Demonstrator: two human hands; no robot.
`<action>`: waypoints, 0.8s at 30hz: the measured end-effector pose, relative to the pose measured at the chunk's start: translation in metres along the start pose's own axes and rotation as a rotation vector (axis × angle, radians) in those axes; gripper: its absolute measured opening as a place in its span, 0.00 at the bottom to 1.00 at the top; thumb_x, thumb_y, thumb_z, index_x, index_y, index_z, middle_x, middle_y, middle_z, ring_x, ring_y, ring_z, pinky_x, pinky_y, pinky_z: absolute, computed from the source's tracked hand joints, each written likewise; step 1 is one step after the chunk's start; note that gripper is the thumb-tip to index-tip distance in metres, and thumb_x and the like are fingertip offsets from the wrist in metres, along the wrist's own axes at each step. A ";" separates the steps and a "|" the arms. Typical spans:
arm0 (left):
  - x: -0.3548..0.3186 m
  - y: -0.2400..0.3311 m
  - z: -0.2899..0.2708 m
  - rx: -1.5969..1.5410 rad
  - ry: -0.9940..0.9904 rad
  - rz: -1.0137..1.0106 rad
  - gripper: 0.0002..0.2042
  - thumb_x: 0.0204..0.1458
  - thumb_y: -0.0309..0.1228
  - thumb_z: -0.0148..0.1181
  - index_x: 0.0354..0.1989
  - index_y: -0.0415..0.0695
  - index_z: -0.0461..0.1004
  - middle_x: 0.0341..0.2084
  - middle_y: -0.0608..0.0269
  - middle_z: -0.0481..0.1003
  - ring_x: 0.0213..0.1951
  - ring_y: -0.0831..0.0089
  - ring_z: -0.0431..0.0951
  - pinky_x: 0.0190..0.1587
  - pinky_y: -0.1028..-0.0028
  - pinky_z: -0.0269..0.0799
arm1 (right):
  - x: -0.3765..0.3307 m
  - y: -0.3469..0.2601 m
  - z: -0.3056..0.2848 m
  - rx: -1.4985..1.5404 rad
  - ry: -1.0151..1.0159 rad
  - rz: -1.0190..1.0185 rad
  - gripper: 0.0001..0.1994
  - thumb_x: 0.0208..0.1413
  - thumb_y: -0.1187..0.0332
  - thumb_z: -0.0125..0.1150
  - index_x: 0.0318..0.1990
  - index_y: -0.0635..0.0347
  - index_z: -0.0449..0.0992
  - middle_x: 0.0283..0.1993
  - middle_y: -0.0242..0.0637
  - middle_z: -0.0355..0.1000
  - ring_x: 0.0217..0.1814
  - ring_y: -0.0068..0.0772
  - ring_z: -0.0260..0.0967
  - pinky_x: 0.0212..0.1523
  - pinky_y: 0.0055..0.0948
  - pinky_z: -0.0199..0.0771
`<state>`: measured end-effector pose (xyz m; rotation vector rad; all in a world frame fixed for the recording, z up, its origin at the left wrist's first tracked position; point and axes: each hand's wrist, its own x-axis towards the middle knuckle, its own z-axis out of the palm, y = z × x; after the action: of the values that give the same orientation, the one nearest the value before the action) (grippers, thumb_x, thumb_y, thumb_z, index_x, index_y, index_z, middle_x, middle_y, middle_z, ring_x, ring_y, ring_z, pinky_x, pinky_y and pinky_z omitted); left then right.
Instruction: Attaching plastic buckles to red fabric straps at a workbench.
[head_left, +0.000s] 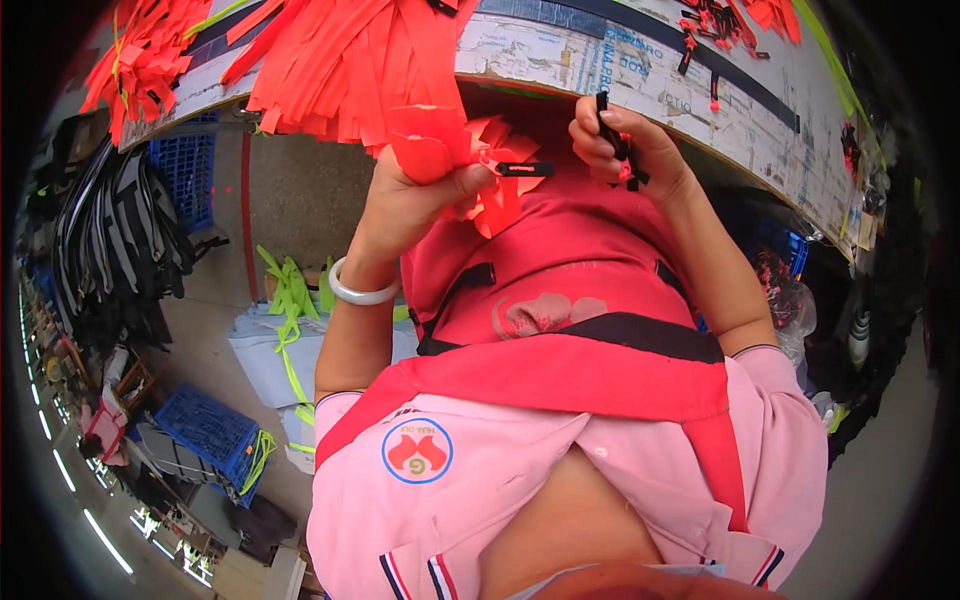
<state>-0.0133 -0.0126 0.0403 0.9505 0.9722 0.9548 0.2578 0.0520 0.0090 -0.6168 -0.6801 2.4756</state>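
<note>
Fingers on the left hand (415, 195) are curled tight, thumb pressed down across a bunch of bright orange fabric strips (480, 165), pinching them flat against the palm. One small black plastic clip (524, 168) sticks out of that bunch, its long axis roughly level and pointing toward the right hand. Right hand (628, 150) is closed too, fingertips pinching a couple of thin black plastic pieces (612, 135) that stand mostly upright, tilted a bit. Both hands sit close together just below the table edge, above the lap, with only a small gap between them.

Orange strips look thin, floppy and matte, with cut, jagged ends fanning out under the thumb. A smooth pale bangle (362, 292) sits on the left wrist. Below the hands there's a red apron with a black band (600, 335) over a pink shirt.

Just above, a big heap of the same orange strips (340, 60) hangs over the curved edge of the worn paper-covered table (620, 65), nearly touching the left hand. More black clips and orange bits (725, 25) lie further back on the top. Off to the left it's open concrete floor, with blue plastic crates (205, 430), lime-green straps (290, 295) and a hanging bundle of black straps (120, 240) well apart from the hands.
</note>
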 end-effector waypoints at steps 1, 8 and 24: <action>0.002 0.001 0.001 -0.014 -0.026 -0.021 0.03 0.51 0.21 0.62 0.33 0.37 0.75 0.23 0.69 0.74 0.25 0.83 0.72 0.26 0.80 0.66 | 0.001 -0.006 0.004 0.031 -0.039 0.052 0.10 0.58 0.62 0.55 0.31 0.56 0.64 0.21 0.25 0.53 0.17 0.15 0.51 0.15 0.14 0.49; -0.001 -0.003 0.002 0.069 0.009 -0.027 0.02 0.51 0.22 0.63 0.31 0.38 0.76 0.21 0.71 0.73 0.24 0.85 0.71 0.26 0.81 0.65 | 0.009 -0.018 0.070 -0.816 0.215 -0.041 0.09 0.54 0.65 0.64 0.36 0.61 0.78 0.27 0.26 0.70 0.27 0.10 0.62 0.27 0.14 0.59; -0.001 -0.023 0.024 0.117 0.155 0.187 0.06 0.50 0.23 0.64 0.36 0.38 0.78 0.22 0.70 0.75 0.22 0.85 0.71 0.23 0.83 0.65 | 0.023 0.006 0.073 -1.028 0.208 -0.398 0.08 0.54 0.69 0.64 0.37 0.64 0.76 0.32 0.30 0.71 0.37 0.20 0.67 0.39 0.20 0.68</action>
<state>0.0136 -0.0252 0.0254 1.0920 1.0925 1.1519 0.1987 0.0356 0.0549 -0.9440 -1.7885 1.5389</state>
